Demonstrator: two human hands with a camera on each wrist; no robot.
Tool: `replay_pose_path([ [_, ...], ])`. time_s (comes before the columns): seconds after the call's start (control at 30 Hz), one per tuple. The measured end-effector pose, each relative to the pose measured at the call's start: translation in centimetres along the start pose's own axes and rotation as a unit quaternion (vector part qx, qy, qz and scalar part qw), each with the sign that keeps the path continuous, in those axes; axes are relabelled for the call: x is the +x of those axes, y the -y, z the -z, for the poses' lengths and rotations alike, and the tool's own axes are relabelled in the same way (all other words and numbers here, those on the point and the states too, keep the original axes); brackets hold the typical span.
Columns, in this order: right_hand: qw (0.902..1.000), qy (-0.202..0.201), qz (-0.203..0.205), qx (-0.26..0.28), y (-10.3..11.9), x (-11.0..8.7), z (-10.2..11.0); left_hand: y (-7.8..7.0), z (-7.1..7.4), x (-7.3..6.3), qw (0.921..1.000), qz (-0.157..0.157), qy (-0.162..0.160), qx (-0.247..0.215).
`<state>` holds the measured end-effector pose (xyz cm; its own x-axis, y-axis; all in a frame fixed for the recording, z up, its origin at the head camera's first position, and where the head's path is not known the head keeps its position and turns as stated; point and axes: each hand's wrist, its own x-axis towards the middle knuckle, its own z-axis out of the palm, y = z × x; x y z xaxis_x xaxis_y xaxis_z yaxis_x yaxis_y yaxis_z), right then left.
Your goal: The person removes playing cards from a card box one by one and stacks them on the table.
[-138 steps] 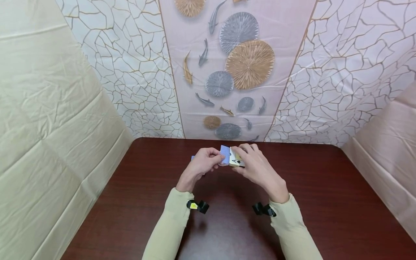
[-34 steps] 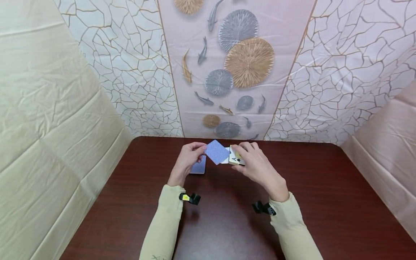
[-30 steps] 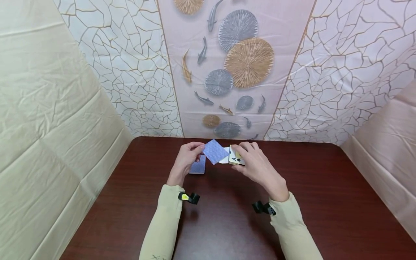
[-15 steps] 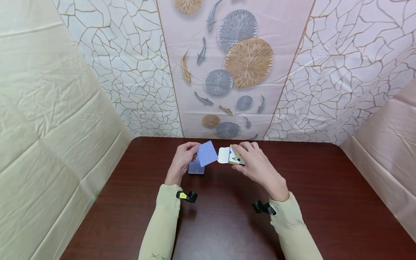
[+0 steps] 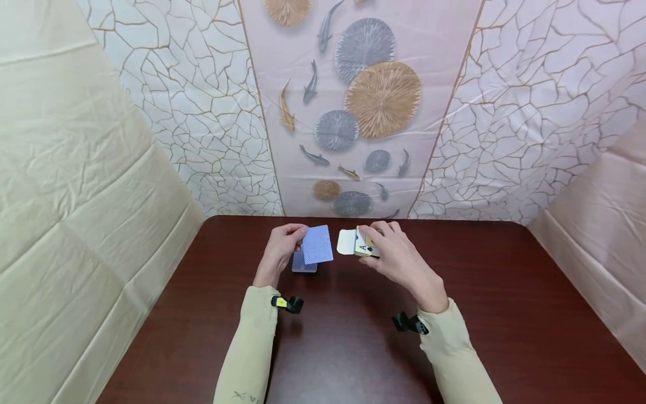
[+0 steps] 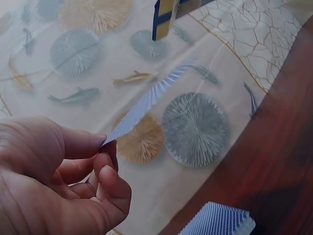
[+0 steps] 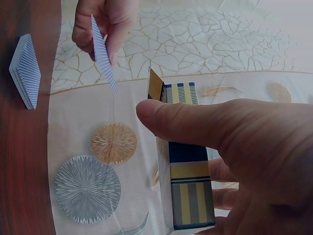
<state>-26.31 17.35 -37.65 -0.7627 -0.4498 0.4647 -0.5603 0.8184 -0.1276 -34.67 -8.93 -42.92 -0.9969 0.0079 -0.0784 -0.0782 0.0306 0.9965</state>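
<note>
My left hand pinches a playing card by its edge between thumb and fingers, its blue patterned back showing in the head view. Below and partly behind that card, a stack of blue-backed cards lies on the table. To the right, my right hand grips a card box with blue and gold stripes. The box's white flap is folded out toward the left hand, and an ace of spades face shows beside it. In the right wrist view the thumb lies across the box.
Both hands are over the far part of a dark reddish-brown table. Behind its back edge hangs a patterned cloth with fish and round motifs. A pale cloth hangs along the left side.
My left hand has drawn the card left, away from the box, and turned it to stand over the stack. The box's white flap has come into view. My right hand has stayed almost still.
</note>
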Motion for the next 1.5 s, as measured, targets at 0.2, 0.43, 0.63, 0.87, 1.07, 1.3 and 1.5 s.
replay_pose_path([
  [0.2,1.0000,-0.001,-0.001,0.000,-0.1,0.0,0.1,0.6,0.5,1.4,0.9998,0.018,0.003,0.012],
  [0.43,1.0000,-0.006,0.004,0.002,0.0,0.0,0.0,1.4,1.2,2.6,0.9981,0.048,-0.013,0.037],
  [0.63,0.9999,-0.008,0.007,0.002,0.0,0.0,-0.1,2.5,1.3,3.4,0.9959,0.064,-0.022,0.060],
  [0.87,1.0000,-0.006,0.007,0.002,0.0,0.0,-0.2,4.0,1.9,4.2,0.9924,0.079,-0.029,0.089],
  [1.07,1.0000,-0.006,0.007,0.001,-0.1,0.1,-0.2,5.1,2.3,4.5,0.9904,0.083,-0.031,0.106],
  [1.3,1.0000,0.002,0.006,0.005,0.2,0.1,0.0,5.7,2.4,4.6,0.9904,0.081,-0.033,0.107],
  [1.5,1.0000,0.000,0.007,0.007,0.2,0.1,0.0,5.8,2.4,4.9,0.9902,0.078,-0.027,0.112],
])
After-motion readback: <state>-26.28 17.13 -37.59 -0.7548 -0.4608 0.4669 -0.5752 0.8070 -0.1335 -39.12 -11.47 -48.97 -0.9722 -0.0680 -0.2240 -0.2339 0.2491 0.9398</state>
